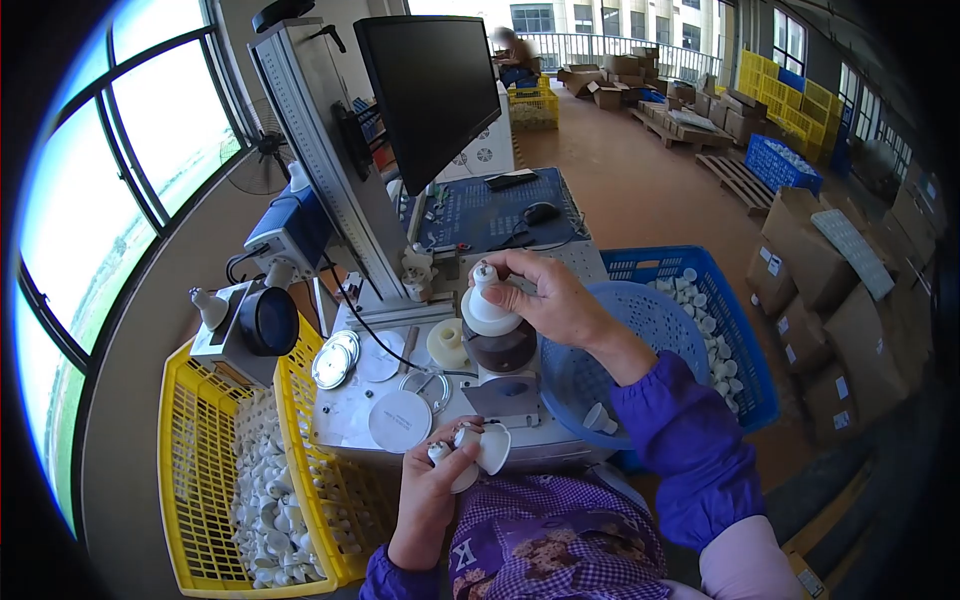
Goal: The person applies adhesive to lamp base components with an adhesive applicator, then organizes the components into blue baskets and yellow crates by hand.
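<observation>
My right hand (545, 295) pinches the narrow neck of a white funnel-shaped part (488, 315), which stands upright, wide end down, on a dark round fixture (502, 350). A small metal tip shows at its top. Low in front of my body, my left hand (432, 480) is closed around two more funnel-shaped parts (494, 448), their wide ends pointing right and down. To the left of the fixture lie a cream plastic ring (447, 343) and a white disc (400, 420) on the metal work surface (340, 425).
At left, a yellow crate (180, 470) holds many white parts, below a machine with a dark lens (268, 322). A blue basin (570, 385) with one part inside stands right, before a blue crate (745, 330) of parts. A monitor (430, 90) rises behind; cartons (800, 250) line the right.
</observation>
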`<state>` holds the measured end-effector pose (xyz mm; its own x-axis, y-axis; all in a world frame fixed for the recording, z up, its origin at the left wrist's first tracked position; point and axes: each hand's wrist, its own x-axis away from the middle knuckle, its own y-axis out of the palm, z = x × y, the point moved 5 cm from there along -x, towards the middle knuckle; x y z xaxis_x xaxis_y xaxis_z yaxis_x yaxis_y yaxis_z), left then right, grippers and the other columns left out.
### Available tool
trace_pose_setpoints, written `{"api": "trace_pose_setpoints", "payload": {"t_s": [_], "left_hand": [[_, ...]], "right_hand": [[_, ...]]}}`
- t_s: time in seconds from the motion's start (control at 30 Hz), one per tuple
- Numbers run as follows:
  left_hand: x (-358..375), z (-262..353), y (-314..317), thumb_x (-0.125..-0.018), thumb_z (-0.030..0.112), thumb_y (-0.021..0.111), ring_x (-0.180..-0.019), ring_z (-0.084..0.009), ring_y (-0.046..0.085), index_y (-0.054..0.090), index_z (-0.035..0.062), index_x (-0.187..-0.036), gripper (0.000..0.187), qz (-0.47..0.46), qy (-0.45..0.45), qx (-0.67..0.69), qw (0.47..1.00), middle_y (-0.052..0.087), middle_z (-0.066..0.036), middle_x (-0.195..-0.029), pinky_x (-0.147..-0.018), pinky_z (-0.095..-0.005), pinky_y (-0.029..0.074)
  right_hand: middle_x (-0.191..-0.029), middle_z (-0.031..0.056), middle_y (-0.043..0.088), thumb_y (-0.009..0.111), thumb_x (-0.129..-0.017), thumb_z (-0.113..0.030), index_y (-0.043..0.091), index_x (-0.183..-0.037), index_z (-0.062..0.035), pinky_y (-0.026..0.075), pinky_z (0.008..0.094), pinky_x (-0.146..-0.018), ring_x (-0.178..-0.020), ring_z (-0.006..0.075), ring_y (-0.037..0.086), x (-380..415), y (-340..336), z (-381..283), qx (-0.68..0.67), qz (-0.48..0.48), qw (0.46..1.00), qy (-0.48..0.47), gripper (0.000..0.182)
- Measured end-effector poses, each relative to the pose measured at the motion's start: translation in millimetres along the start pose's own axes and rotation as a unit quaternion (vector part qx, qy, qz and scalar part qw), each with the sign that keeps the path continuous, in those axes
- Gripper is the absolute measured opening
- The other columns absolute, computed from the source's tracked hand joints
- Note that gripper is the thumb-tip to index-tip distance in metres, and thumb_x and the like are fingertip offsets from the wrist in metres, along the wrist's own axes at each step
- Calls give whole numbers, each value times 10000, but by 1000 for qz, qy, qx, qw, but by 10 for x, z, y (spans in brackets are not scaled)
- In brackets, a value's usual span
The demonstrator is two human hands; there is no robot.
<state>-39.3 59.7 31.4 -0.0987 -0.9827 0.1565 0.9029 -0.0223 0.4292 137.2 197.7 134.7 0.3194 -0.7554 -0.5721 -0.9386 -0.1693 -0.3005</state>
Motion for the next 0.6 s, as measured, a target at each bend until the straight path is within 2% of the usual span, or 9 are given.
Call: {"api": "trace_pose_setpoints", "payload": {"t_s": [0.07, 0.2, 0.27, 0.33, 0.4, 0.47, 0.5, 0.57, 0.6], "left_hand": [[2, -7, -11, -781, 36, 663, -940, -156, 590, 639, -45, -1022, 255, 6, 11, 4, 1000, 613, -98, -1095, -829, -277, 458], [47, -14, -35, -780, 36, 661, -920, -153, 596, 633, -57, -1026, 264, 12, 16, 30, 999, 612, -106, -1082, -799, -270, 473], [57, -75, -118, -779, 35, 659, -893, -151, 603, 627, -68, -1032, 275, 29, -4, 21, 999, 612, -112, -1069, -780, -264, 481], [40, -139, -148, -785, 40, 659, -872, -151, 608, 624, -68, -1035, 275, 32, -2, 28, 999, 618, -108, -1051, -778, -264, 480], [50, -198, -157, -793, 50, 660, -864, -147, 607, 624, -66, -1031, 267, 32, -20, 27, 999, 623, -102, -1039, -773, -263, 479], [59, -184, -106, -796, 54, 660, -867, -144, 604, 626, -61, -1033, 265, 31, -21, 32, 999, 625, -98, -1034, -771, -263, 478], [66, -183, -74, -799, 58, 660, -869, -140, 601, 627, -57, -1034, 263, 27, -23, 36, 999, 627, -95, -1029, -768, -263, 476], [70, -196, -41, -800, 60, 660, -871, -140, 599, 629, -53, -1036, 264, 23, -22, 35, 999, 627, -94, -1032, -768, -264, 475], [70, -194, -23, -800, 62, 661, -873, -139, 597, 630, -50, -1039, 265, 17, -24, 32, 999, 627, -94, -1035, -768, -265, 475]], "right_hand": [[-986, 74, 625, 662, -847, -255, 599, -1088, -13, 451, 286, -832, -909, 147, 571, 48, -58, -93, 83, 26, 995, -43, 347], [-936, 74, 632, 668, -844, -221, 620, -1014, -7, 456, 276, -782, -863, 135, 568, 333, -417, -94, 42, 99, 994, 32, 278], [-871, 82, 636, 661, -837, -168, 633, -946, -7, 451, 251, -744, -817, 120, 565, 596, -509, 7, 107, 5, 983, 148, 197], [-843, 97, 645, 622, -834, -104, 643, -934, -22, 460, 281, -745, -797, 171, 598, 892, -463, 123, 183, -209, 935, 218, 131], [-882, 117, 651, 579, -835, -68, 656, -981, -57, 465, 332, -776, -843, 252, 618, 1313, -403, 352, 192, -388, 875, 217, 166], [-967, 125, 651, 530, -808, -5, 644, -1083, -107, 458, 379, -820, -914, 306, 608, 1641, -396, 545, 243, -471, 792, 305, 315], [-967, 125, 651, 530, -808, -5, 644, -1083, -107, 458, 379, -820, -914, 306, 608, 1707, -405, 601, 244, -473, 791, 302, 315], [-992, 126, 637, 505, -763, 44, 607, -1176, -159, 459, 380, -829, -930, 311, 606, 1780, -404, 707, 335, -511, 757, 231, 471], [-992, 126, 637, 505, -763, 44, 607, -1176, -159, 459, 380, -829, -930, 311, 606, 1788, -390, 749, 337, -511, 758, 226, 471]]}}
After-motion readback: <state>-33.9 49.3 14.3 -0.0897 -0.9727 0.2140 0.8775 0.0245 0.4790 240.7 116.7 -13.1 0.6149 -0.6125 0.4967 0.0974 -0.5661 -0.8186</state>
